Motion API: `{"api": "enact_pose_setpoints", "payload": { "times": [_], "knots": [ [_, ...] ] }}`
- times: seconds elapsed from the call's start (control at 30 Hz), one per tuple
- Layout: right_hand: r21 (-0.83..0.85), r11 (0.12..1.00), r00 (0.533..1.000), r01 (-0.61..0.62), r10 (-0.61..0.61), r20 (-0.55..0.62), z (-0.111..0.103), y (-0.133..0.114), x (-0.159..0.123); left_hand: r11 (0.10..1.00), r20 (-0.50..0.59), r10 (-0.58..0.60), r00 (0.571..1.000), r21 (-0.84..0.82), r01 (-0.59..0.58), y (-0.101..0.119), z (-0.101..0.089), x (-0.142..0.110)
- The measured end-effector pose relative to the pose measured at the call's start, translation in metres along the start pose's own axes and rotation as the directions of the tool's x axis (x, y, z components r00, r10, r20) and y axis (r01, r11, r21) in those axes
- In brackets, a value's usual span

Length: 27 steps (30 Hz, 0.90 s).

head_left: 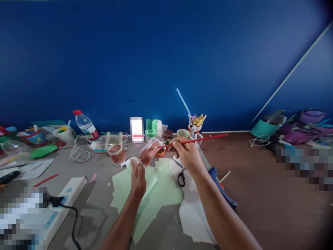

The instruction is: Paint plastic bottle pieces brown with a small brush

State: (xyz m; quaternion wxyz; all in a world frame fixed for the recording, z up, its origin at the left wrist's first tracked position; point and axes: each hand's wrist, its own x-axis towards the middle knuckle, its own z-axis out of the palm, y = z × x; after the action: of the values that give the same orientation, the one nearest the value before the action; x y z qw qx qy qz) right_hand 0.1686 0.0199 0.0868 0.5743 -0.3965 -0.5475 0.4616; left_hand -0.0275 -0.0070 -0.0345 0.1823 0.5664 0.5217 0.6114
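My left hand is closed on a clear plastic bottle piece, which is tilted and partly coated in reddish-brown paint. Between the fingers of my right hand is a thin red paintbrush. The brush points left, and its tip is at or close to the painted plastic; I cannot tell whether they touch. To the left of the piece stands a clear tub of reddish-brown paint. Pale green paper lies beneath my hands, with scissors near my right forearm.
A water bottle, a green plastic bottle piece and a cup of wooden cutlery stand toward the blue wall. At the left front is a power strip with a black cable. A blue glue gun lies right of my forearm.
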Motion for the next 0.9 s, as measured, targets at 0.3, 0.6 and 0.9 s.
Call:
{"api": "enact_pose_setpoints", "payload": {
  "times": [0.3,0.6,0.9],
  "knots": [
    [0.044,0.998,0.994,-0.044,0.040,0.099,0.002,0.000,-0.001,0.947,0.093,0.246,0.965,0.188,-0.260,0.014,-0.001,0.001],
    [0.097,0.991,0.989,-0.090,0.077,0.123,-0.001,-0.007,0.000,0.886,0.134,0.359,0.924,0.262,-0.383,0.016,-0.002,0.001],
    [0.131,0.987,0.994,-0.094,0.085,0.068,-0.006,-0.006,0.003,0.829,0.182,0.422,0.888,0.320,-0.460,0.019,-0.002,-0.001]
  ]
}}
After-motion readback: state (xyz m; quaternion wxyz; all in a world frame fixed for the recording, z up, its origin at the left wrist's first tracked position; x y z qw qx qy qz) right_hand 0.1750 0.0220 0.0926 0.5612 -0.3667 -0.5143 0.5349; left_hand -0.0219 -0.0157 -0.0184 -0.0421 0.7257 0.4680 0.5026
